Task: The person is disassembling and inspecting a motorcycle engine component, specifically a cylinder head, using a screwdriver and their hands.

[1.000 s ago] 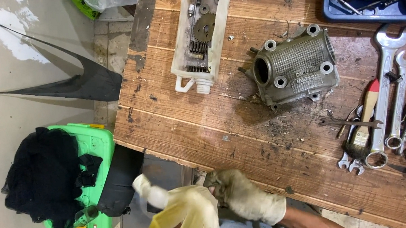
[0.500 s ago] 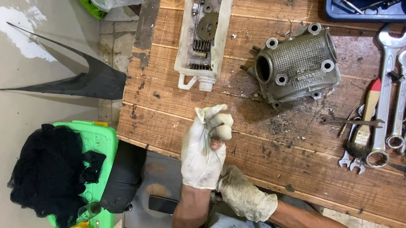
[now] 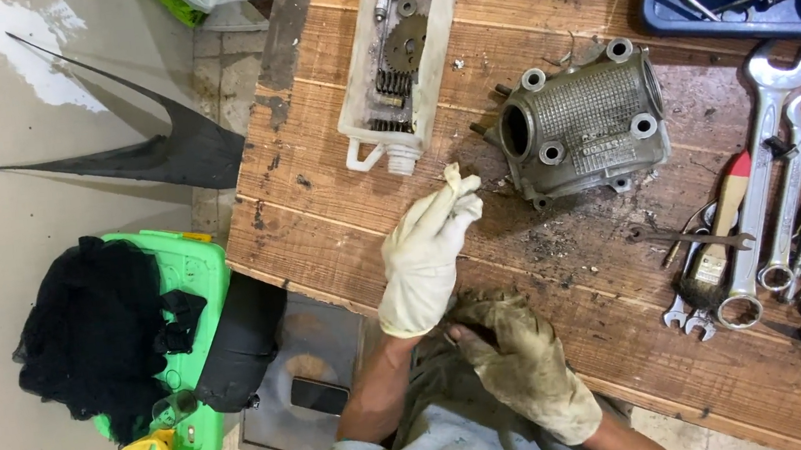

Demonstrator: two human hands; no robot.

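Observation:
My left hand (image 3: 425,252) wears a clean cream glove and is held over the wooden table (image 3: 320,214) with its fingers stretched out, holding nothing. My right hand (image 3: 520,366), in a dirty grey-brown glove, sits just below it and pinches the cuff of the left glove at the wrist. A grey metal engine cylinder part (image 3: 586,121) lies on the table just right of my left fingertips. A cut-open white plastic jug (image 3: 357,91) holding gears and small parts lies above my left hand.
Several spanners (image 3: 800,203) and a wood-handled brush (image 3: 725,240) lie at the right. A blue tray (image 3: 666,13) of engine parts is at top right. On the floor at left are a green container (image 3: 193,277) with black cloth and a black plastic panel (image 3: 155,152).
My left hand has risen from the table's near edge, the cream glove now pulled on over it. My right hand has moved to the glove's cuff at the wrist.

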